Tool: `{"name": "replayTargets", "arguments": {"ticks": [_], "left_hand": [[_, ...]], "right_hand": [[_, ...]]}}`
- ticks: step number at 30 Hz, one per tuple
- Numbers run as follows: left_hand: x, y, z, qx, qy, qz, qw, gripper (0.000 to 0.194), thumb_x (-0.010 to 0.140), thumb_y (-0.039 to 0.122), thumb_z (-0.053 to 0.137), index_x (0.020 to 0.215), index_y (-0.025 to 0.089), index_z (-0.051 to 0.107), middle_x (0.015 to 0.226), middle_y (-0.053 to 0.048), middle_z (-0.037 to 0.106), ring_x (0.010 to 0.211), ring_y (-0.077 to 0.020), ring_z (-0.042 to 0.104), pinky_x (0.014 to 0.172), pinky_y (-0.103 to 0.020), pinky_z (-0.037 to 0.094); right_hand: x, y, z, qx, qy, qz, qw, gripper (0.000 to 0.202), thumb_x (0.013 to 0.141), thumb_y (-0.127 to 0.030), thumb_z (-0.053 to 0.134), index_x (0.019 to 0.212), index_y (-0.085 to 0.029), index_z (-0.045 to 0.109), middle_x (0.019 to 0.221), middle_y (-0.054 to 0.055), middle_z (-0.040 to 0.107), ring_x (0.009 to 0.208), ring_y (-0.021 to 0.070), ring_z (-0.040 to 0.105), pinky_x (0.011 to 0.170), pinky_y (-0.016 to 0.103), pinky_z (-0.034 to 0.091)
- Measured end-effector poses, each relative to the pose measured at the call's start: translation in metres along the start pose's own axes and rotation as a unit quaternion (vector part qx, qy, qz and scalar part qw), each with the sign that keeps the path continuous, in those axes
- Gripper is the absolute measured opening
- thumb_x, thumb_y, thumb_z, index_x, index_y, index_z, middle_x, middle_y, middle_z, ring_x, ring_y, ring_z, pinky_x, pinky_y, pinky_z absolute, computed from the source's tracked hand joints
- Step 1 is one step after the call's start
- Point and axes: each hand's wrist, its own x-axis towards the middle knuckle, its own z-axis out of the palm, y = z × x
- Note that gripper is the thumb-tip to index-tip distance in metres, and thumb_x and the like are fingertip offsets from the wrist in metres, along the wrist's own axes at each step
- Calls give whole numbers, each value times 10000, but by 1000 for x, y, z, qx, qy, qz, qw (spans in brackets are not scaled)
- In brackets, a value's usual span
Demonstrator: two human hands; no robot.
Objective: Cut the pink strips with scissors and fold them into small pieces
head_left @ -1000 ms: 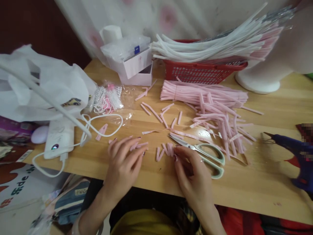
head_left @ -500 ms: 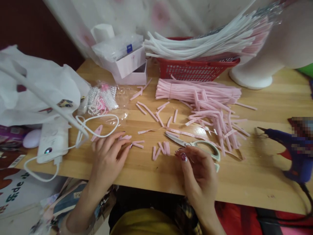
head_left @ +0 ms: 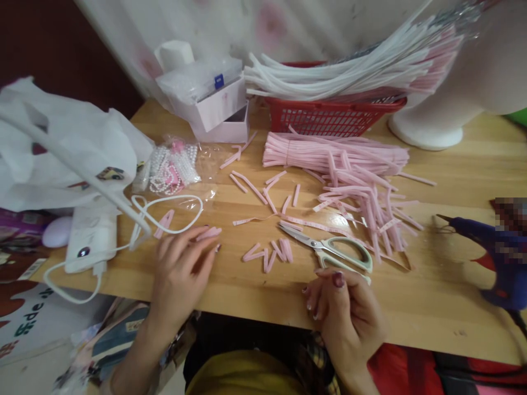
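My left hand [head_left: 183, 271] rests at the left of the wooden table, fingers apart, beside a few short pink pieces [head_left: 209, 234] near its fingertips. At the right, my right hand [head_left: 348, 307] is curled near the table's front edge, just below the scissors [head_left: 329, 247]; whether anything is inside the fingers is hidden. Between the hands lie several folded pink pieces [head_left: 278, 252]. A pink measuring tape [head_left: 313, 224] runs behind the scissors. Further back are loose pink strips [head_left: 374, 208] and a tied bundle of long pink stems [head_left: 304, 151].
A red basket [head_left: 321, 118] of white and pink stems stands at the back, beside white boxes [head_left: 222, 107]. A blue glue gun [head_left: 494, 252] lies at right. Bagged beads [head_left: 173, 167], a white cable [head_left: 185, 198] and a power bank [head_left: 93, 230] are at left.
A folded pink piece from beside my left fingertips now lies with the middle group. My right hand has moved down and right, away from the scissors' handles, and its fingers have curled in.
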Motion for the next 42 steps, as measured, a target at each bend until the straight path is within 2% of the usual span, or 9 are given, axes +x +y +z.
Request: {"name": "replayTargets", "arguments": {"ticks": [4,7,12,18,25,30,35,39,42], "left_hand": [[-6,-26,-4,65,-4,-6,998,180,928,226,628,1097,224,690,1056,-94,743,962,-297,668,895,-494,500],[-7,-32,-3,63,-18,15,998,190,953,226,603,1118,245,697,1026,-54,775,906,-264,698,856,-442,507],[-6,-30,-1,70,23,27,997,153,900,162,660,1025,244,693,935,-35,797,813,-246,717,787,-419,518],[-5,-21,2,-1,71,-26,997,116,895,115,650,902,229,674,897,-37,778,831,-214,718,812,-405,559],[-2,-10,1,13,88,-1,996,203,875,52,629,1009,203,651,942,-63,775,858,-207,722,838,-386,563],[-2,-8,0,-8,80,2,997,227,874,37,633,1012,212,670,934,-48,764,853,-192,701,837,-358,545],[-3,-4,-1,22,16,13,1000,200,888,84,633,1008,229,702,913,-50,743,833,-221,669,801,-399,498],[-4,1,-1,37,-3,20,999,319,860,24,597,1089,222,699,1099,-102,709,976,-269,650,886,-473,466],[-5,1,-3,23,2,26,999,257,842,32,641,1009,214,712,1098,-115,705,999,-291,640,906,-512,452]], "right_hand": [[2,-3,3,76,49,-40,995,277,1023,-231,520,771,-174,617,449,-83,459,391,84,480,458,226,481],[2,-4,2,77,59,-43,994,320,1022,-247,522,713,-183,579,447,-77,465,407,97,489,466,240,484],[1,-4,2,63,68,-25,995,304,1020,-252,525,728,-192,586,445,-81,453,383,91,471,446,234,473],[2,-5,2,63,44,-16,997,333,1017,-255,531,691,-195,556,442,-77,448,386,92,476,442,225,473],[1,-2,0,38,29,-6,999,306,1028,-220,504,733,-195,581,449,-78,451,399,92,479,478,226,485],[1,-1,-4,-36,-33,6,999,360,1020,-209,507,663,-197,544,487,-55,472,443,97,506,488,223,463],[2,3,-9,-164,-121,-41,978,265,984,-197,552,725,-191,605,569,-21,566,481,107,535,469,223,411],[7,3,-9,-196,-147,-73,967,255,973,-183,548,722,-195,591,552,-31,557,455,102,528,450,215,395],[10,0,-7,-214,-157,-83,960,246,971,-189,547,730,-199,593,546,-38,558,434,93,511,435,206,385]]}}
